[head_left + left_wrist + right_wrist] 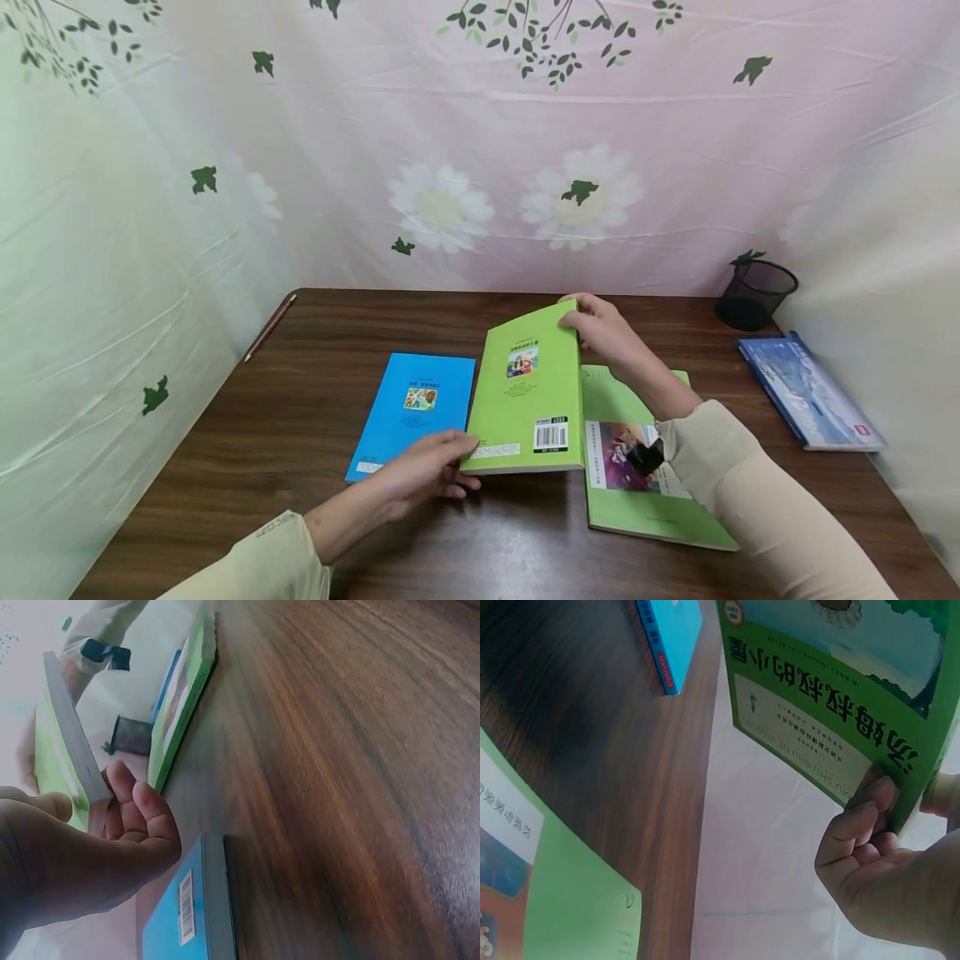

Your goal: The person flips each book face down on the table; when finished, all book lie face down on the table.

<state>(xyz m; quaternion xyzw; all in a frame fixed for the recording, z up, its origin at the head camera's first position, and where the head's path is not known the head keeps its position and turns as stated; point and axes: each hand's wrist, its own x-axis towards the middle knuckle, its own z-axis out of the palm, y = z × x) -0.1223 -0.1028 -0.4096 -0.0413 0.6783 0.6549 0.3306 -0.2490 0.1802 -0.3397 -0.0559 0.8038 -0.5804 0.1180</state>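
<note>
Between both hands a green book point(525, 392) is raised off the table, its back cover with barcode facing the head camera. My left hand point(429, 473) pinches its lower left corner, thumb on the cover and fingers behind. At the upper right corner my right hand point(603, 329) grips it, with fingers curled over the front cover in the right wrist view. That view shows the front cover point(810, 697) with large printed characters. A blue book point(423, 408) lies to the left on the table. Under my right forearm lies another green book point(645, 512), partly hidden.
The dark wooden table point(300, 400) carries a reddish pencil point(270, 327) along its left edge. At the back right stands a black mesh pen holder point(756, 293). A blue-and-white book point(813, 396) lies near the right edge. Printed curtains point(495, 133) surround the table.
</note>
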